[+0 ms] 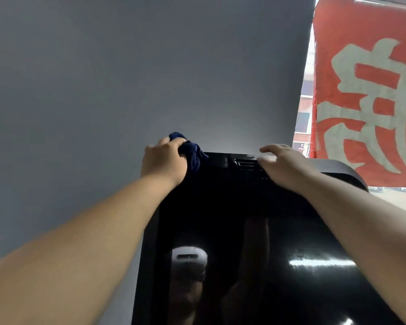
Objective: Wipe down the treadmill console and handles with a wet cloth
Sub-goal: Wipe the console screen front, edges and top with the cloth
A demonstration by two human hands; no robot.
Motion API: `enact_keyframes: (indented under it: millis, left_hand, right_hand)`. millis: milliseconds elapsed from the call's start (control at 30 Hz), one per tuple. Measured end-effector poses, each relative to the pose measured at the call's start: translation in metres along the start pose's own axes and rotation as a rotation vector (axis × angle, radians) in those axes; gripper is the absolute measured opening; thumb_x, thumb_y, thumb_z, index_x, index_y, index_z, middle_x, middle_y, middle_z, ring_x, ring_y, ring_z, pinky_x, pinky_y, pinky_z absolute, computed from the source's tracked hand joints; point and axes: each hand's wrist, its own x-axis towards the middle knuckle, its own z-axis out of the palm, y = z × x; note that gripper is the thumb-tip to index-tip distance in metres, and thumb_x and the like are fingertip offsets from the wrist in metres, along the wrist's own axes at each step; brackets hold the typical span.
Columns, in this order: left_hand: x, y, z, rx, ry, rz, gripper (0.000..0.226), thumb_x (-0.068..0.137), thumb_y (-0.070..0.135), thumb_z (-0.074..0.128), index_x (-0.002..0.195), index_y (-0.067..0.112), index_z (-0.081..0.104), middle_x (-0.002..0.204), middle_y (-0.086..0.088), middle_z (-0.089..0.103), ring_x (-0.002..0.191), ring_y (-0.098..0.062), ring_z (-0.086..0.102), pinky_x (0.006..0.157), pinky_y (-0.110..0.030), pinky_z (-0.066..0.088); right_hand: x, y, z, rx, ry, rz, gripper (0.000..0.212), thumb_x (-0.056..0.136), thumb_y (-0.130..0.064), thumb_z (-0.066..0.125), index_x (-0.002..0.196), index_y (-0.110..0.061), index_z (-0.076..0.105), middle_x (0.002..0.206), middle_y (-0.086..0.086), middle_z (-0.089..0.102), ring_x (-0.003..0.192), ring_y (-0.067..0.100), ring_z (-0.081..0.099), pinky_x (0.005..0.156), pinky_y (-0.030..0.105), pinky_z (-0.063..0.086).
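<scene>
Blue cloth: a dark blue, soft, bunched-up cloth (192, 153) sits on the far left corner of the console, close to the plain grey wall (103, 66)
Left hand: the left hand (164, 160) squeezes the cloth in its curled fingers
Right hand: the right hand (284, 165) holds nothing; its fingers lie stretched out on the far edge
Console: the big, shiny black treadmill console (244, 231) runs long from near the person to far by the wall; its smooth face looks up at the person
Step now: I think the top edge is getting wiped
Next move: the cloth likely needs to slide along the edge toward the right hand, then down the shiny face, pressing softly
Handles: not seen here, so maybe not done yet
</scene>
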Motion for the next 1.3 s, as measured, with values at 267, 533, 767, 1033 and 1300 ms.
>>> enact_keyframes:
  millis: [267, 533, 767, 1033, 1300]
  left_hand:
    - [-0.011, 0.049, 0.048, 0.205, -0.156, 0.418, 0.044, 0.092, 0.055, 0.038, 0.120, 0.022, 0.047, 0.117, -0.006, 0.051, 0.111, -0.027, 0.047, 0.092, -0.036, 0.036]
    - [0.000, -0.011, 0.018, 0.180, 0.154, -0.018, 0.028, 0.089, 0.034, 0.050, 0.106, 0.011, 0.052, 0.106, -0.021, 0.059, 0.095, -0.042, 0.056, 0.076, -0.040, 0.042]
    - [-0.003, 0.064, 0.070, 0.117, 0.031, 0.286, 0.038, 0.095, 0.044, 0.038, 0.126, 0.027, 0.052, 0.118, -0.008, 0.060, 0.111, -0.031, 0.053, 0.089, -0.034, 0.039]
    - [-0.003, 0.095, 0.069, -0.076, 0.167, 0.244, 0.026, 0.095, 0.031, 0.048, 0.115, 0.020, 0.060, 0.115, -0.012, 0.059, 0.104, -0.035, 0.054, 0.084, -0.034, 0.039]
    - [-0.011, 0.180, 0.140, 0.257, -0.105, 0.337, 0.035, 0.096, 0.041, 0.035, 0.119, 0.022, 0.052, 0.119, -0.010, 0.057, 0.109, -0.033, 0.050, 0.087, -0.038, 0.038]
  right_hand:
    - [0.002, 0.046, 0.010, -0.187, -0.100, -0.098, 0.048, 0.102, -0.044, 0.018, 0.150, -0.038, 0.019, 0.159, -0.008, 0.012, 0.147, 0.011, 0.005, 0.118, 0.035, 0.002]
    - [0.000, 0.055, 0.016, -0.179, -0.038, -0.147, 0.048, 0.102, -0.043, 0.018, 0.150, -0.038, 0.016, 0.159, -0.013, 0.011, 0.146, 0.007, 0.004, 0.117, 0.030, -0.002]
    - [0.004, 0.061, 0.015, -0.134, -0.044, -0.199, 0.047, 0.104, -0.038, 0.021, 0.150, -0.034, 0.018, 0.159, -0.011, 0.012, 0.146, 0.007, 0.005, 0.118, 0.029, 0.000]
    - [0.017, 0.095, -0.025, 0.136, -0.035, -0.088, 0.036, 0.100, -0.021, 0.038, 0.132, -0.025, 0.054, 0.152, -0.006, 0.034, 0.140, 0.017, 0.031, 0.111, 0.028, 0.021]
    - [0.019, 0.175, -0.022, 0.244, 0.080, -0.083, 0.034, 0.101, -0.030, 0.041, 0.132, -0.033, 0.055, 0.148, -0.010, 0.041, 0.139, 0.012, 0.033, 0.111, 0.023, 0.022]
